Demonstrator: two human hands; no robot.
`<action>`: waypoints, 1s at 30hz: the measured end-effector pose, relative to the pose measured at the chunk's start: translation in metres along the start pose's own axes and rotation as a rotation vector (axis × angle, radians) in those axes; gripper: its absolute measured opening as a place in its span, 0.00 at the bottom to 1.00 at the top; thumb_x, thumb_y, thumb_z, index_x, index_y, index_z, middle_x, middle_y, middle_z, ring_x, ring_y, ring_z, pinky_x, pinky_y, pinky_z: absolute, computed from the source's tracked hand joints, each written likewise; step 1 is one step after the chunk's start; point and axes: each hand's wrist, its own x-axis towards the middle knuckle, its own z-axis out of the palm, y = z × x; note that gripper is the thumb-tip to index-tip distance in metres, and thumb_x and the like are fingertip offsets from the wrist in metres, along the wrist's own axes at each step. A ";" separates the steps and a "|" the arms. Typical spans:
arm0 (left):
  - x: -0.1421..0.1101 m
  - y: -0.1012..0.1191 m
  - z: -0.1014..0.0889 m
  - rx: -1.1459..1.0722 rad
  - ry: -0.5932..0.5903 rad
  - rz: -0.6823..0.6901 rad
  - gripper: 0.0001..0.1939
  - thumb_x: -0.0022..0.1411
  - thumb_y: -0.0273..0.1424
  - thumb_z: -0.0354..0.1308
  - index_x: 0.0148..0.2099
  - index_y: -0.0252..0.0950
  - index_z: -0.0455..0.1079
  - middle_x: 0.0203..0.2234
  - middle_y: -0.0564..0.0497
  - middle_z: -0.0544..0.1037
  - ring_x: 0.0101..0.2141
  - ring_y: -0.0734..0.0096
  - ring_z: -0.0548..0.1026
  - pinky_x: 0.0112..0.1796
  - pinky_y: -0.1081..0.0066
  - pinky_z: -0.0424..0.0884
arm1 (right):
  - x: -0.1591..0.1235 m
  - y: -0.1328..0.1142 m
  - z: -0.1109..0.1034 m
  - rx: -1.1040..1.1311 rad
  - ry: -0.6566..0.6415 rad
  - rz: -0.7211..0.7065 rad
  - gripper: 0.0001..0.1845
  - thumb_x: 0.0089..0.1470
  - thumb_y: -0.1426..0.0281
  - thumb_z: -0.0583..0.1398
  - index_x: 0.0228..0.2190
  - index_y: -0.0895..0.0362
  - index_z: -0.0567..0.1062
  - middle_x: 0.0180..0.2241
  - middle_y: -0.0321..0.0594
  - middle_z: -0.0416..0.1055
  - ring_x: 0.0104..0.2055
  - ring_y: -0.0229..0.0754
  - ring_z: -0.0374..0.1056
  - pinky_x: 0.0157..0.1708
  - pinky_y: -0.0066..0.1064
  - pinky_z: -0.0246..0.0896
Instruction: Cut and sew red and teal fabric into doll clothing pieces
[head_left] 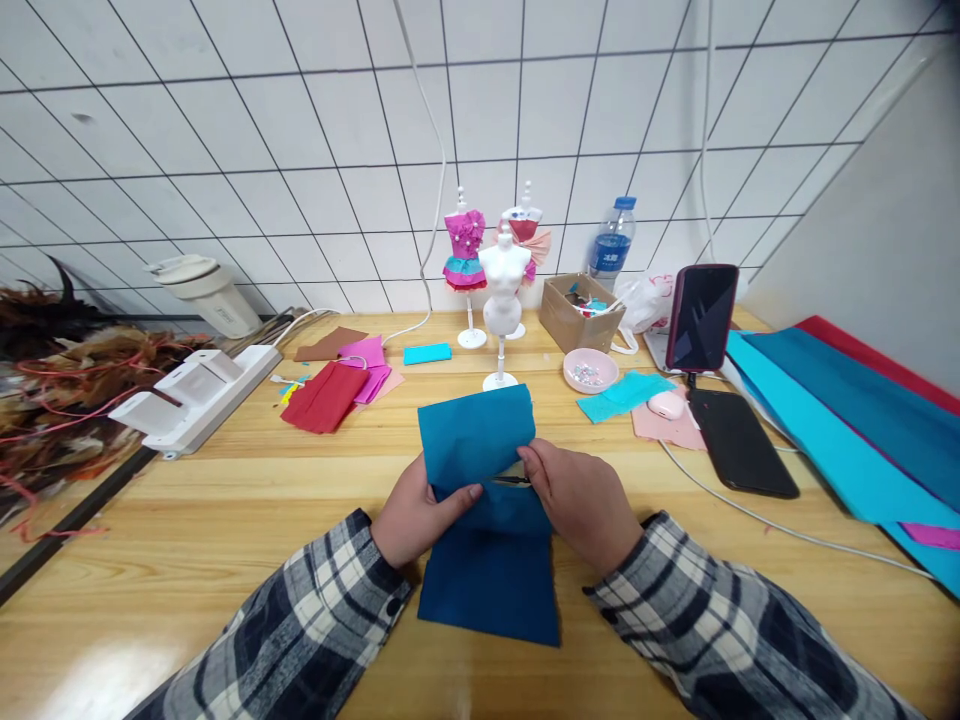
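Note:
My left hand (427, 512) grips a folded teal sheet (476, 435), cloth or crepe paper, with the thumb pressed on its front. The sheet's upper part stands tilted up, and a darker lower part (491, 585) lies toward me on the table. My right hand (581, 500) is closed at the sheet's right edge. A thin dark pointed blade (510, 480), seemingly of small scissors, reaches left from its fingers into a gap between the layers. The handles are hidden in the hand. Just beyond the sheet stands a bare white mini dress form (504, 280).
Dressed mini forms (465, 250) stand behind. At right are a cardboard box (574, 315), a pink bowl of beads (591, 372), phones (742, 445) and coloured sheets (847, 420). At left lie red pieces (326, 397), a power strip (202, 400) and feathers (67, 390).

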 end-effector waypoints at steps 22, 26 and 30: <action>-0.002 -0.002 0.007 0.052 -0.086 0.026 0.26 0.52 0.34 0.64 0.53 0.35 0.64 0.47 0.44 0.76 0.46 0.54 0.74 0.49 0.56 0.69 | -0.004 -0.008 0.002 0.140 -0.067 -0.058 0.22 0.66 0.60 0.40 0.29 0.54 0.67 0.24 0.35 0.73 0.26 0.39 0.68 0.23 0.32 0.36; -0.001 -0.001 0.007 0.023 -0.061 0.009 0.27 0.52 0.34 0.64 0.53 0.35 0.64 0.47 0.44 0.76 0.47 0.53 0.74 0.49 0.55 0.69 | -0.004 -0.008 0.002 0.126 -0.066 -0.057 0.22 0.66 0.60 0.40 0.30 0.53 0.68 0.24 0.35 0.73 0.26 0.39 0.68 0.23 0.32 0.36; -0.001 -0.002 0.008 0.039 -0.065 0.020 0.27 0.52 0.35 0.64 0.53 0.34 0.63 0.48 0.43 0.75 0.48 0.53 0.73 0.50 0.56 0.68 | -0.004 -0.009 0.002 0.130 -0.069 -0.058 0.21 0.66 0.61 0.41 0.30 0.54 0.68 0.24 0.35 0.73 0.27 0.39 0.69 0.23 0.32 0.37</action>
